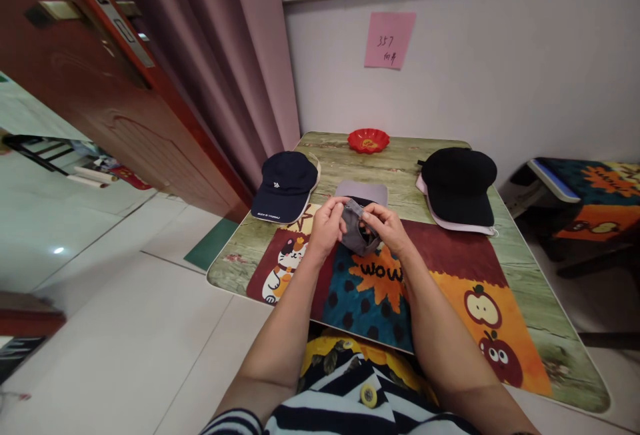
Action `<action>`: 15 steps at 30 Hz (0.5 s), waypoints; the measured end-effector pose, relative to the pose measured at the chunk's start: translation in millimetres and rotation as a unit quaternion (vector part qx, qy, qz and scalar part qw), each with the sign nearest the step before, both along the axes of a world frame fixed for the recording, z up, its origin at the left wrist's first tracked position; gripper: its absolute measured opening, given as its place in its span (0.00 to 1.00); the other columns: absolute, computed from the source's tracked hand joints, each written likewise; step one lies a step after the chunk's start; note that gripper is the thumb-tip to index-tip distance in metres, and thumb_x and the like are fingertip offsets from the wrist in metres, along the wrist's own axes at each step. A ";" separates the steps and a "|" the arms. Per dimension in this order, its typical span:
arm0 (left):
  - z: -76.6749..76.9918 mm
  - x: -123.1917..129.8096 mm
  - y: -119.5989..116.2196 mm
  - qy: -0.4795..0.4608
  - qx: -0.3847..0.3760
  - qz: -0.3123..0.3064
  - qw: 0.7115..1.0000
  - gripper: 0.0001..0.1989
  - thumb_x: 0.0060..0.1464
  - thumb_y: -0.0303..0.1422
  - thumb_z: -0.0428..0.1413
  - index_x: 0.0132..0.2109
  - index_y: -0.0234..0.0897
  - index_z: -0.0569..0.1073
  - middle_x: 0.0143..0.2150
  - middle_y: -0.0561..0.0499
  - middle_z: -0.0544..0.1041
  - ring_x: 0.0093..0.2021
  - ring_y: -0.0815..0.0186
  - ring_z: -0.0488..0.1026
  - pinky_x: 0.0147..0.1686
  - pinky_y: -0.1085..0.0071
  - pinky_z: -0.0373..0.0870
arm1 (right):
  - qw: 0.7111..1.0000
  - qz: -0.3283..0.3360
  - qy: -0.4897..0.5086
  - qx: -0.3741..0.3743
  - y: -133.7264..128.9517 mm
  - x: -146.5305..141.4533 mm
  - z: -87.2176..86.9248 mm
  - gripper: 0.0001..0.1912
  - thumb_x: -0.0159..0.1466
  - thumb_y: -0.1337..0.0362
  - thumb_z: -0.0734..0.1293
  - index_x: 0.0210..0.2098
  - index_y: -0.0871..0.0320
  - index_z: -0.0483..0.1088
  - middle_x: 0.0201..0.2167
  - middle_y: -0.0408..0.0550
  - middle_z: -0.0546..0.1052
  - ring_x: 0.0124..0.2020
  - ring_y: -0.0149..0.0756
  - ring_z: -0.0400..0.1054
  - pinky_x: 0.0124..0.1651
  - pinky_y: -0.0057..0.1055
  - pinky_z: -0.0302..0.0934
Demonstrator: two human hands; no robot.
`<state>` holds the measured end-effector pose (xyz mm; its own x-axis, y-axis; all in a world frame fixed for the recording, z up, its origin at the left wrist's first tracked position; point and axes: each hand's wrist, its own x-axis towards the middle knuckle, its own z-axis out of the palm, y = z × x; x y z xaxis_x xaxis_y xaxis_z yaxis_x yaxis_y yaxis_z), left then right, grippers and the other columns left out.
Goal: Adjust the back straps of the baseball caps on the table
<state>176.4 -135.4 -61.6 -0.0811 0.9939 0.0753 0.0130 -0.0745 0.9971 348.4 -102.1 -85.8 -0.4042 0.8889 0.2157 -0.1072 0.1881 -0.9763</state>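
Observation:
A grey cap (357,238) lies over the colourful mat in the middle of the table, its pale brim pointing to the wall. My left hand (329,223) pinches the left part of the cap's back strap. On the strap's right part, my right hand (384,225) is closed with thumb and fingers. The strap is raised between the two hands. A navy cap (285,185) rests at the table's left, over a light-coloured one. To the right sits a black cap (460,185), on top of a pale pink one.
A red scalloped dish (369,141) stands near the back edge of the wooden-patterned table (540,308). A pink note (389,40) is on the wall. The door (150,88) and curtain are at left, another table (595,201) at right.

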 end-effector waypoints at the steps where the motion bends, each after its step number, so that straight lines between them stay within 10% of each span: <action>1: 0.1 0.4 -0.4 0.015 -0.012 -0.035 0.999 0.18 0.62 0.42 0.49 0.51 0.35 0.72 0.17 0.60 0.65 0.12 0.73 0.58 0.14 0.77 0.53 | 1.000 -0.003 0.005 -0.003 -0.3 0.3 0.9 0.16 0.64 0.49 0.69 0.32 0.55 0.71 0.26 0.41 0.73 0.24 0.29 0.64 0.31 0.26 0.60; 8: -5.4 0.2 2.3 0.189 0.058 -0.051 0.979 0.14 0.49 0.30 0.60 0.45 0.35 0.75 0.42 0.50 0.73 0.24 0.76 0.66 0.24 0.76 0.63 | 0.999 -0.012 -0.007 -0.035 0.3 -0.5 1.7 0.23 0.63 0.42 0.67 0.27 0.55 0.69 0.22 0.41 0.71 0.23 0.31 0.65 0.29 0.27 0.59; 15: -4.5 -2.8 0.9 0.224 0.043 -0.025 0.973 0.05 0.46 0.28 0.60 0.34 0.36 0.73 0.35 0.53 0.71 0.25 0.74 0.63 0.25 0.76 0.60 | 0.999 -0.014 0.007 -0.037 0.7 -1.1 -0.1 0.18 0.63 0.47 0.69 0.30 0.55 0.69 0.23 0.40 0.72 0.25 0.32 0.65 0.31 0.28 0.59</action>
<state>173.7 -134.5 -66.0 0.0274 0.9841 0.1753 0.4402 -0.1693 0.8818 347.3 -101.5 -85.8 -0.3764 0.9136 0.1540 -0.1175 0.1178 -0.9861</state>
